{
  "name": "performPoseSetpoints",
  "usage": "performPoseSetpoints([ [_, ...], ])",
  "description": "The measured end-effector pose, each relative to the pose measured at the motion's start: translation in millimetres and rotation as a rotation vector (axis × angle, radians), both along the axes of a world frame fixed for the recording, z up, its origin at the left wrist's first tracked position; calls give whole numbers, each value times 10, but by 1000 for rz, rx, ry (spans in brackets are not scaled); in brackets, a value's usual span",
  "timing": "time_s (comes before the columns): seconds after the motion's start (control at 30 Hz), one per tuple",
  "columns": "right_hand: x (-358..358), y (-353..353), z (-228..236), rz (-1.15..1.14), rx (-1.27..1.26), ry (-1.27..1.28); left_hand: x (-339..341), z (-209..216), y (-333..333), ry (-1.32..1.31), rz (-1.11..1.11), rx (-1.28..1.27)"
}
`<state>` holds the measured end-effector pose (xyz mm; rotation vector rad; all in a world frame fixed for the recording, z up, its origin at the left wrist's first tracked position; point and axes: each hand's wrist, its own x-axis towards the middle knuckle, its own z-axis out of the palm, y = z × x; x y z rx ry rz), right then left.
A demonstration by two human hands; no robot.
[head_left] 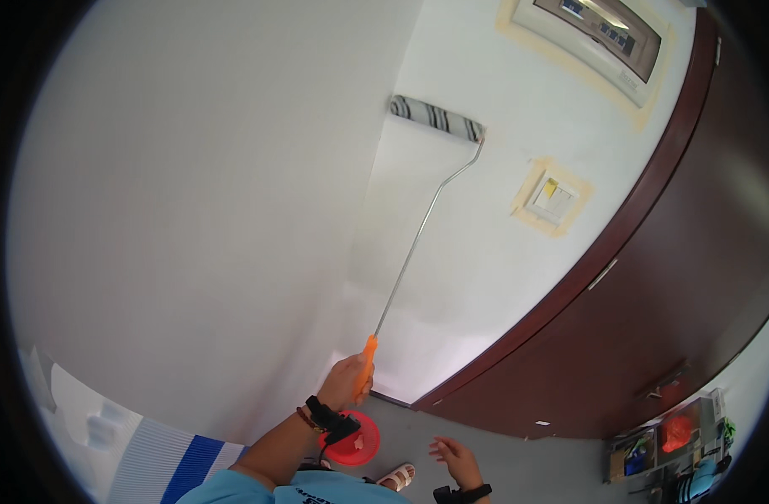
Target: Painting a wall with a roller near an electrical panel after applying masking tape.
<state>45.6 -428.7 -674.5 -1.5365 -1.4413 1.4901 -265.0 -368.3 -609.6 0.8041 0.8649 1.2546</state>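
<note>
Roller (437, 118) held by left grip (346, 381) (right grip (458, 461) loosely spread), near taped switch (553, 200), panel (601, 42) and brown door (620, 336).

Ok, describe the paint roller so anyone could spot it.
Left of the dark red door is a white wall. Find the striped paint roller there; unlike the taped switch nearby, it has a metal rod and orange handle, held in the left hand.

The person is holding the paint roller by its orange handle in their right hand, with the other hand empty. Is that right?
Not quite: the head view shows the left hand holding the paint roller by its orange handle. The other hand is indeed empty.
</note>
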Motion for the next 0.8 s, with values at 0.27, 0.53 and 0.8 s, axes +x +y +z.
performPoseSetpoints([
  [0.27,-13,57,-88,28,1,-21,-132,-442,-222,7,4,-47],
  [0.53,-54,47,-215,30,27,-83,-269,-826,-515,26,-12,-159],
  [0.8,-1,65,-284,81,1,-212,-299,-1007,-742,44,-39,-227],
])
